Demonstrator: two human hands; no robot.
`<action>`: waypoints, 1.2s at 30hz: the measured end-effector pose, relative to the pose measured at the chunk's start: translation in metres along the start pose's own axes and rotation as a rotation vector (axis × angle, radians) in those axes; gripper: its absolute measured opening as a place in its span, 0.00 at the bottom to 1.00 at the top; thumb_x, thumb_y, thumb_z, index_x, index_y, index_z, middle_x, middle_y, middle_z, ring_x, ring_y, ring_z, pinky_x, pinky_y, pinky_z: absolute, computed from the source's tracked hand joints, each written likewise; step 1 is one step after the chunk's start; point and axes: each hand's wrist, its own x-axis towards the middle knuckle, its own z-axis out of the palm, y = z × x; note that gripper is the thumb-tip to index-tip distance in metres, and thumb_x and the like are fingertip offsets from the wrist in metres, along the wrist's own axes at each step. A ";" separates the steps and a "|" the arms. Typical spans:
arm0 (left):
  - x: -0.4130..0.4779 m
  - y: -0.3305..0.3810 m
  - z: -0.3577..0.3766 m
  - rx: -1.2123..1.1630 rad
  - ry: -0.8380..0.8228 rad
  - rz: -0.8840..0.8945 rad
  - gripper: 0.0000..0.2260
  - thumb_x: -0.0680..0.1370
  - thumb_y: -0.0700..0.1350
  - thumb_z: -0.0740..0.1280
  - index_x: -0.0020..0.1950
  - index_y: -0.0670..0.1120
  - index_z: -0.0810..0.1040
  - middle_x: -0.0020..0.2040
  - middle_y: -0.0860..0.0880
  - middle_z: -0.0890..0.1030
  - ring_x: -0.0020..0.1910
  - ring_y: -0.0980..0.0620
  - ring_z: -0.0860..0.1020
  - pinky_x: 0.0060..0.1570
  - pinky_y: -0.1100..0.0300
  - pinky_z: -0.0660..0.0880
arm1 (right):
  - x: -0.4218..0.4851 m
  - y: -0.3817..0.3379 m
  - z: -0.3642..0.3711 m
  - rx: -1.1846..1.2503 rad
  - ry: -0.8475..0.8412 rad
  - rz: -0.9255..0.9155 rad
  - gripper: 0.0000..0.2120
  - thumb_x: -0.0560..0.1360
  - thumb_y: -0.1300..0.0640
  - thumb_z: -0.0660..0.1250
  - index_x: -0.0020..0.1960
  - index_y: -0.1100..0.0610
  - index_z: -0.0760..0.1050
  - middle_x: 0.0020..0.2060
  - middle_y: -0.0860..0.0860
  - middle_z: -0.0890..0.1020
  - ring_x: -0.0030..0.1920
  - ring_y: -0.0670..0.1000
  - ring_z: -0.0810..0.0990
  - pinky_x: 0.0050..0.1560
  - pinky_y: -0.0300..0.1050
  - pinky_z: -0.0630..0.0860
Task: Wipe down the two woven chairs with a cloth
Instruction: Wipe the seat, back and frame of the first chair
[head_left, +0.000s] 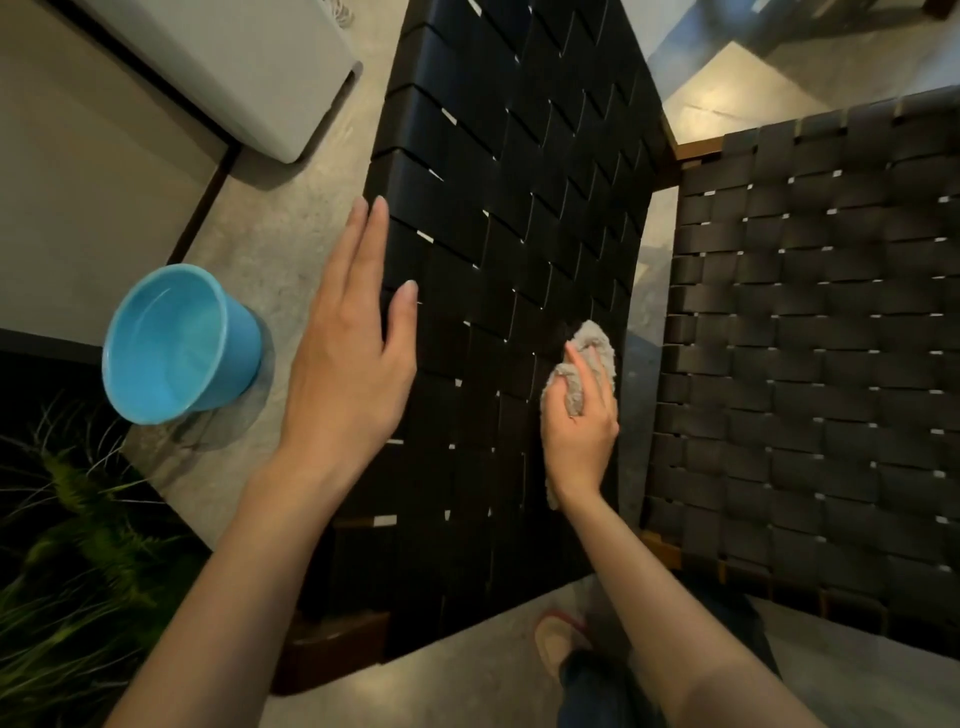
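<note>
A dark woven chair (498, 171) fills the middle of the head view, its black straps running away from me. My left hand (348, 353) lies flat with fingers apart against its left edge, holding nothing. My right hand (579, 421) presses a crumpled grey cloth (592, 345) onto the straps near the chair's right edge, fingers closed around it. A second woven chair (821, 338), dark brown with a wooden frame, stands directly to the right, separated by a narrow gap.
A blue bucket (176, 343) with water stands on the concrete floor left of the chair. A white appliance (249, 67) sits at the upper left. Green plants (78, 561) crowd the lower left. My foot (558, 642) is below the chair.
</note>
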 end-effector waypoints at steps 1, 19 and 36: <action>0.002 0.000 0.001 0.007 0.000 0.003 0.26 0.82 0.49 0.55 0.78 0.54 0.48 0.78 0.57 0.49 0.74 0.64 0.48 0.63 0.78 0.44 | 0.008 0.012 -0.003 -0.011 0.008 0.034 0.19 0.79 0.55 0.61 0.69 0.46 0.70 0.70 0.49 0.68 0.66 0.42 0.64 0.56 0.18 0.55; 0.010 0.007 -0.005 -0.151 0.016 -0.061 0.23 0.83 0.45 0.54 0.78 0.51 0.53 0.78 0.56 0.53 0.74 0.65 0.50 0.64 0.81 0.44 | -0.011 -0.072 -0.001 0.356 0.003 0.180 0.16 0.81 0.56 0.58 0.68 0.47 0.70 0.51 0.37 0.74 0.50 0.33 0.76 0.43 0.25 0.72; 0.070 0.018 -0.004 -0.278 0.085 -0.070 0.20 0.82 0.42 0.57 0.75 0.51 0.63 0.76 0.55 0.59 0.73 0.64 0.55 0.68 0.75 0.52 | 0.049 -0.147 0.043 0.106 -0.111 -0.362 0.21 0.76 0.53 0.63 0.69 0.50 0.70 0.71 0.50 0.67 0.71 0.50 0.65 0.69 0.56 0.66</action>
